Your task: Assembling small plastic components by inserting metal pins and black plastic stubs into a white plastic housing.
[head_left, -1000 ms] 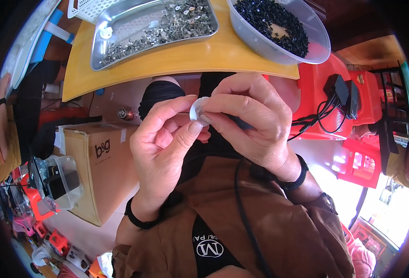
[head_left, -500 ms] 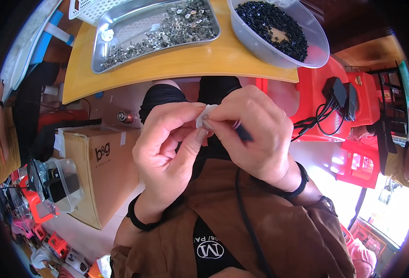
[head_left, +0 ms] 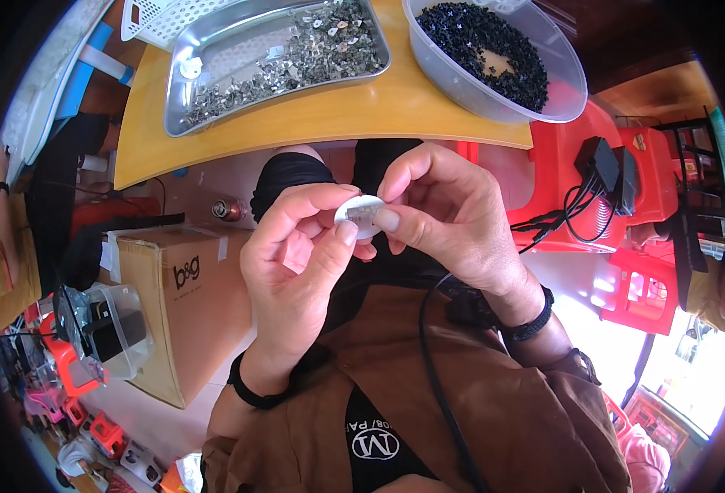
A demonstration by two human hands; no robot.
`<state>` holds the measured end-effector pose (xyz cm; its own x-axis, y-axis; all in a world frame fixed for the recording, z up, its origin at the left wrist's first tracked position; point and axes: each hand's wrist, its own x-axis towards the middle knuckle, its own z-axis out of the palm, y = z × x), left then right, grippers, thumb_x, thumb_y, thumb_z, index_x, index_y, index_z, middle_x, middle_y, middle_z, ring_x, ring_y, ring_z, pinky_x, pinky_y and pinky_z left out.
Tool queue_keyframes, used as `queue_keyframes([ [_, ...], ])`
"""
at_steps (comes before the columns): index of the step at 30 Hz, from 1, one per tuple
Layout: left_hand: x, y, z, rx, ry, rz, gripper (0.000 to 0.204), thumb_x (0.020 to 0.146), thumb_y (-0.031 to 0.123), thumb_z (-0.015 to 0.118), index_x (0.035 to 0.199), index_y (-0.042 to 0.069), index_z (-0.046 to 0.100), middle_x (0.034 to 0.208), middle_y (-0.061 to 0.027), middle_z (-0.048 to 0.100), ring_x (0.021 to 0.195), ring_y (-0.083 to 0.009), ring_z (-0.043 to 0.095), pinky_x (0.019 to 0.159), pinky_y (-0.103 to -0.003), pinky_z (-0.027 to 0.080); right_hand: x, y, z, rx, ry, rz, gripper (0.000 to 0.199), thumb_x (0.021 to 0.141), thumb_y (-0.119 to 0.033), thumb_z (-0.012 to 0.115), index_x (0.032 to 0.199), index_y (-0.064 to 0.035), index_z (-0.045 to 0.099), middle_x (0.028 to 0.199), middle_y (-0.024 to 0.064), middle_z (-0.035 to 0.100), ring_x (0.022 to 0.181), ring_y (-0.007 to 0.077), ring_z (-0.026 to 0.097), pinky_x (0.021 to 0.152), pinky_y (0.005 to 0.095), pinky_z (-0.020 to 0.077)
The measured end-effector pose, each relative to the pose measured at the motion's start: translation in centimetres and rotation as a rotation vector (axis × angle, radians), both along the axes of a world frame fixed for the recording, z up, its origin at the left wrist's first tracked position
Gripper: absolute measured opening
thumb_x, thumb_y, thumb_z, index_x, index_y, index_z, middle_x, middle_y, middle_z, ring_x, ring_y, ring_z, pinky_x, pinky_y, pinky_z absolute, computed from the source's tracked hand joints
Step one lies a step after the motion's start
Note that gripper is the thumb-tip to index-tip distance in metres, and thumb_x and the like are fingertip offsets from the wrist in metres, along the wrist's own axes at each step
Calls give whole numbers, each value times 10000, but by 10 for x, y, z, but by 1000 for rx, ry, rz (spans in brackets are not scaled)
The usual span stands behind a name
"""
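A small round white plastic disc [head_left: 360, 215] is held up over my lap, its flat side turned toward me. A small metal-looking piece seems to lie at its middle, too small to name surely. My left hand [head_left: 293, 259] pinches the disc's left edge between thumb and index finger. On the opposite edge, my right hand [head_left: 457, 230] pinches it likewise, thumb in front. Beyond my hands, a metal tray [head_left: 231, 49] holds many small metal clips [head_left: 338, 45] and a white round piece [head_left: 191, 67]. A clear plastic bowl [head_left: 461, 92] contains small black parts [head_left: 523, 70].
The tray and bowl stand on a yellow table [head_left: 321, 115], whose near edge curves before my knees. A white perforated basket [head_left: 161, 23] sits behind the tray. At left is a cardboard box [head_left: 198, 304]; at right, a red stool [head_left: 572, 193] carries black adapters [head_left: 605, 172] with cables.
The disc has turned to show more of its flat face. My right hand has shifted its grip, with the thumb now across the front of the right edge.
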<state>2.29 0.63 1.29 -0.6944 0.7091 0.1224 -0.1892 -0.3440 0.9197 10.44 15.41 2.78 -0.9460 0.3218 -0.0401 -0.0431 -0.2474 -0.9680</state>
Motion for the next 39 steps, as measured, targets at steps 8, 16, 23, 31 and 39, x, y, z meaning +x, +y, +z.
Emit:
queue_keyframes([
  [8, 3, 5, -1, -46, -79, 23, 170, 873, 13, 582, 1036, -32, 567, 987, -84, 576, 775, -118, 569, 615, -231, 482, 6, -5, 0, -39, 28, -12, 105, 838, 32, 618, 916, 11, 551, 805, 33, 605, 714, 87, 617, 623, 209, 499],
  [16, 4, -2, 1, -42, -57, 71, 92, 866, -4, 571, 957, -16, 570, 986, -101, 532, 745, -142, 565, 567, -252, 478, 8, 1, 7, 31, -31, 148, 127, 834, 11, 648, 946, 3, 588, 879, 23, 609, 797, 62, 590, 657, 203, 485],
  [23, -1, 2, -3, -131, 152, 46, 67, 877, 55, 592, 918, 19, 553, 919, -69, 513, 710, -111, 519, 550, -238, 444, 7, 3, 1, 143, -29, 106, 110, 822, 12, 647, 918, -10, 596, 833, 27, 625, 794, 73, 597, 655, 204, 483],
  [31, 1, 8, -3, -113, -39, 97, 143, 864, 54, 619, 977, -23, 578, 968, -111, 576, 712, -122, 565, 554, -236, 480, 2, 10, 8, 245, -124, 25, 104, 807, -30, 674, 886, -16, 609, 785, 12, 621, 700, 46, 575, 573, 202, 464],
  [39, -10, -4, -12, -154, -94, 111, 151, 846, 41, 635, 979, -17, 592, 907, -107, 621, 700, -123, 567, 524, -224, 458, -8, 111, 31, 1222, 0, -367, 121, 731, -18, 674, 852, -19, 662, 807, 94, 636, 669, 190, 624, 610, 275, 490],
])
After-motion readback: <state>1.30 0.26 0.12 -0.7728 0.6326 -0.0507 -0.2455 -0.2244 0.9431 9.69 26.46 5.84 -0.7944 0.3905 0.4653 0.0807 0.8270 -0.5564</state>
